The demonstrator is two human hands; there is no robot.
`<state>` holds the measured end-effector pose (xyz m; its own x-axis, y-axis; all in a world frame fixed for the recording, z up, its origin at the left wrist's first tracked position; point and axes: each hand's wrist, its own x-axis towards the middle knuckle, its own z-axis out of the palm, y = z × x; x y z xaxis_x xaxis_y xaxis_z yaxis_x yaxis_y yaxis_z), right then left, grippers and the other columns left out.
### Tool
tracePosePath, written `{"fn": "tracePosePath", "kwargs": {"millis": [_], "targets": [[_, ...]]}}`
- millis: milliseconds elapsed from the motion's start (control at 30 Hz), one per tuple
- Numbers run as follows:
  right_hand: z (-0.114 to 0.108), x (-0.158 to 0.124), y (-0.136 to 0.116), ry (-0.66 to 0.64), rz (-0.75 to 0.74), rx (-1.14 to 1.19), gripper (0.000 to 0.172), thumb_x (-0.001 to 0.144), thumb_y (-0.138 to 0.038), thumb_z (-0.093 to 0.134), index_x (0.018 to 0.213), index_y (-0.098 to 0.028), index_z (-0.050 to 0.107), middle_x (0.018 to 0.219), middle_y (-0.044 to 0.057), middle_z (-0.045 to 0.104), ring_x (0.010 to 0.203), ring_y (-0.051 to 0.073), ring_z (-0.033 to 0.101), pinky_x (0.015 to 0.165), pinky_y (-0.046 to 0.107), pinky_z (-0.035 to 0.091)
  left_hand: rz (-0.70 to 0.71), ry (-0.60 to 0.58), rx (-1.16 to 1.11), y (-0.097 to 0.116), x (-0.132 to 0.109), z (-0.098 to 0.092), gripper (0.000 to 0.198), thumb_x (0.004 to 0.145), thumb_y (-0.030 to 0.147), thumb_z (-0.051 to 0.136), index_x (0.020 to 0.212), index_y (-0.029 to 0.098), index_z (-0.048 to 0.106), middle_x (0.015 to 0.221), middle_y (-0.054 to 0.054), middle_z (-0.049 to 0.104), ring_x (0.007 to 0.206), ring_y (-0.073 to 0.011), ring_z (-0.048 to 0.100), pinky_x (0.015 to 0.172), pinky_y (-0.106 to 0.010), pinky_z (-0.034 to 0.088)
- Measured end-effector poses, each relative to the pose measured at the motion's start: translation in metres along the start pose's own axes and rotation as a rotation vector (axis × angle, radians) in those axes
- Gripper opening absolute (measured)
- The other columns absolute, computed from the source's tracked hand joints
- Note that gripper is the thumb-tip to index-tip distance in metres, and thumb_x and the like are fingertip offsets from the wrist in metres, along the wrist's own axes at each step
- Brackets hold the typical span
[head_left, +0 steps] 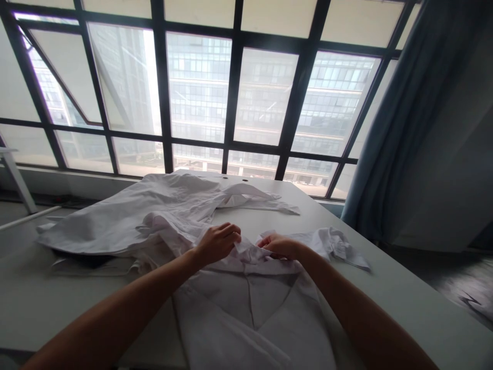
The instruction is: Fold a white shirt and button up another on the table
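Forearms (108,318) reach out, left hand (217,244) and right hand (279,245) gripping a white shirt (250,313).

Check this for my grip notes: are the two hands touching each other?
Apart: the head view shows a gap between the left hand and right hand, bunched white shirt between them.

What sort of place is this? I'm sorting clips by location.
Probably an upper-floor office or workroom: a long white table, a tall black-framed window wall looking onto a glass office block, and a blue-grey curtain.
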<state>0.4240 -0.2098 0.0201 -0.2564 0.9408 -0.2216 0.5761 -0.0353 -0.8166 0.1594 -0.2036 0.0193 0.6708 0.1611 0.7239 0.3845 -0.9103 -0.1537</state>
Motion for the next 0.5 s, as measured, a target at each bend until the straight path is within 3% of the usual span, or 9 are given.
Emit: {"fn": "tracePosePath", "kwargs": {"millis": [67, 200, 267, 400, 500], "targets": [[-0.005, 0.0, -0.002, 0.026, -0.006, 0.03, 0.019, 0.063, -0.032, 0.072, 0.073, -0.016, 0.067, 0.047, -0.006, 0.05, 0.04, 0.006, 0.038, 0.038, 0.018, 0.027, -0.094, -0.009, 0.032, -0.007, -0.001, -0.003, 0.02, 0.091, 0.01, 0.041, 0.086, 0.019, 0.059, 0.095, -0.006, 0.065, 0.086, -0.0163, 0.06, 0.07, -0.025, 0.045], [-0.012, 0.004, -0.002, 0.329, -0.192, 0.075, 0.018, 0.069, -0.034, 0.065, 0.071, -0.019, 0.055, 0.056, -0.002, 0.057, 0.05, 0.01, 0.052, 0.049, 0.021, 0.041, -0.328, 0.024, 0.073, -0.019, -0.004, -0.004, 0.016, 0.094, 0.021, 0.044, 0.088, 0.019, 0.058, 0.091, -0.008, 0.064, 0.085, -0.0199, 0.06, 0.067, -0.027, 0.044], [-0.013, 0.006, -0.003, 0.407, -0.279, 0.116, 0.019, 0.069, -0.035, 0.062, 0.069, -0.019, 0.052, 0.061, -0.001, 0.059, 0.057, 0.012, 0.056, 0.055, 0.023, 0.046, -0.478, 0.018, 0.029, -0.023, -0.004, -0.001, 0.019, 0.096, 0.03, 0.044, 0.087, 0.02, 0.057, 0.081, -0.006, 0.063, 0.076, -0.0197, 0.061, 0.064, -0.027, 0.043], [-0.011, 0.004, -0.005, 0.414, -0.444, 0.292, 0.018, 0.063, -0.031, 0.062, 0.064, -0.02, 0.048, 0.06, -0.004, 0.053, 0.057, 0.011, 0.049, 0.056, 0.023, 0.044, -0.755, -0.064, -0.235, -0.026, -0.006, 0.006, 0.033, 0.097, 0.042, 0.041, 0.073, 0.021, 0.053, 0.058, -0.001, 0.058, 0.057, -0.0181, 0.058, 0.058, -0.026, 0.04], [-0.007, 0.001, -0.009, 0.355, -0.486, 0.394, 0.019, 0.056, -0.024, 0.063, 0.064, -0.02, 0.046, 0.056, -0.007, 0.048, 0.05, 0.008, 0.043, 0.048, 0.021, 0.039, -0.873, -0.027, -0.536, -0.028, -0.007, 0.011, 0.038, 0.095, 0.047, 0.041, 0.072, 0.02, 0.055, 0.06, -0.002, 0.063, 0.054, -0.0169, 0.059, 0.054, -0.025, 0.042]]}}
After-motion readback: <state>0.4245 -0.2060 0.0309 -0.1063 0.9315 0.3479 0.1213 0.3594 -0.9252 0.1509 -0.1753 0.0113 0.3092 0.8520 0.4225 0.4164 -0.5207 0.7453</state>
